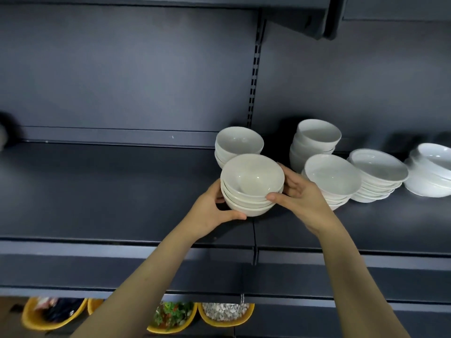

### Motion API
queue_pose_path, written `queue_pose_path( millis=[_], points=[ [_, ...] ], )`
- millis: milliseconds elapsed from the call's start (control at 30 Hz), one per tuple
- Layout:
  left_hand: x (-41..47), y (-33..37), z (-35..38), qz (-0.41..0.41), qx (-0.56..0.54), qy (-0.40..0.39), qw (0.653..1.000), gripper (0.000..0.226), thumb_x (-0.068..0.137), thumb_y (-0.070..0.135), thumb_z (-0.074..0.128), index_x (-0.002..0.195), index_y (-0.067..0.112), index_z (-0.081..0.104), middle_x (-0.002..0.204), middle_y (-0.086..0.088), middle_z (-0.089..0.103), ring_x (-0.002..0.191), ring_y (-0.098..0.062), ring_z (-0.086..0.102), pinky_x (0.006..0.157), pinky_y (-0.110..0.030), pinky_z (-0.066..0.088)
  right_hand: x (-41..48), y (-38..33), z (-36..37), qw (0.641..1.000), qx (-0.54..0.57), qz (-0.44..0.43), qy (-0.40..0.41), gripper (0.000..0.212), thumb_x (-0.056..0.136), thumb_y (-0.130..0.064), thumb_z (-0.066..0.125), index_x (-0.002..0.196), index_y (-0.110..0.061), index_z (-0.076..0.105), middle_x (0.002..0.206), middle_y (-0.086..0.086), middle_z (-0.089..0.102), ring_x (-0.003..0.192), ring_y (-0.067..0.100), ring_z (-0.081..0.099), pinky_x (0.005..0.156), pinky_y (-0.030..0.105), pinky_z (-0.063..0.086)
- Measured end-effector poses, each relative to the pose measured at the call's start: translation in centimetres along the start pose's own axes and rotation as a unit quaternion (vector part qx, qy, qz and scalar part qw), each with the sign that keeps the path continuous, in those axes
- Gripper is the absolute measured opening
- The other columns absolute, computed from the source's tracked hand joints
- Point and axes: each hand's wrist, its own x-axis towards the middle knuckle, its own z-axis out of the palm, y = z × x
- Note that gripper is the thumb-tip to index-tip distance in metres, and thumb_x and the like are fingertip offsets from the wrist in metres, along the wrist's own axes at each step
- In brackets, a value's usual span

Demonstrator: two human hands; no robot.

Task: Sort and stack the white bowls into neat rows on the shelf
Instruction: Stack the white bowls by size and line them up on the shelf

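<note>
A stack of three white bowls sits near the middle of the dark shelf. My left hand grips its left side low down, thumb under the base. My right hand clasps its right side, thumb on the rims. Behind it stands a second white stack. To the right are a taller stack at the back and a front stack just beyond my right hand.
Further right stand a pile of shallow white bowls and a larger white pile at the frame's edge. A slotted upright divides the back panel. Below the shelf, yellow bowls hold food. The shelf's left half is bare.
</note>
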Motion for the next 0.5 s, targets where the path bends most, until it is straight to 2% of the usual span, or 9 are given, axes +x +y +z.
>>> queue_pose_path(
  millis=[200, 300, 500],
  points=[
    [-2.1, 1.0, -4.7, 0.012, -0.007, 0.049, 0.999, 0.088, 0.065, 0.026, 0.09, 0.14, 0.031, 0.044, 0.129, 0.017, 0.059, 0.118, -0.001, 0.055, 0.104, -0.026, 0.046, 1.3, -2.8, 4.0, 0.999, 0.0, -0.03, -0.016, 0.062, 0.064, -0.016, 0.077, 0.116, -0.041, 0.056, 0.111, -0.027, 0.068, 0.113, -0.001, 0.061, 0.087, 0.013, 0.049],
    [-3.7, 1.0, -7.6, 0.023, -0.005, 0.067, 0.997, 0.088, 0.063, 0.029, 0.09, 0.139, 0.031, 0.046, 0.129, 0.017, 0.059, 0.118, -0.001, 0.056, 0.103, -0.026, 0.046, 2.1, -4.3, 6.8, 0.999, -0.016, -0.042, -0.031, 0.061, 0.064, -0.02, 0.079, 0.116, -0.042, 0.057, 0.115, -0.024, 0.068, 0.113, 0.001, 0.062, 0.087, 0.015, 0.05],
    [-8.2, -0.5, -15.8, 0.03, 0.012, 0.105, 0.994, 0.091, 0.063, 0.034, 0.09, 0.14, 0.034, 0.043, 0.13, 0.019, 0.058, 0.118, 0.001, 0.055, 0.099, -0.02, 0.046, 3.6, -5.9, 15.6, 0.997, -0.002, -0.047, -0.065, 0.061, 0.063, -0.02, 0.078, 0.117, -0.038, 0.057, 0.113, -0.024, 0.068, 0.112, 0.0, 0.062, 0.085, 0.014, 0.05]
  ],
)
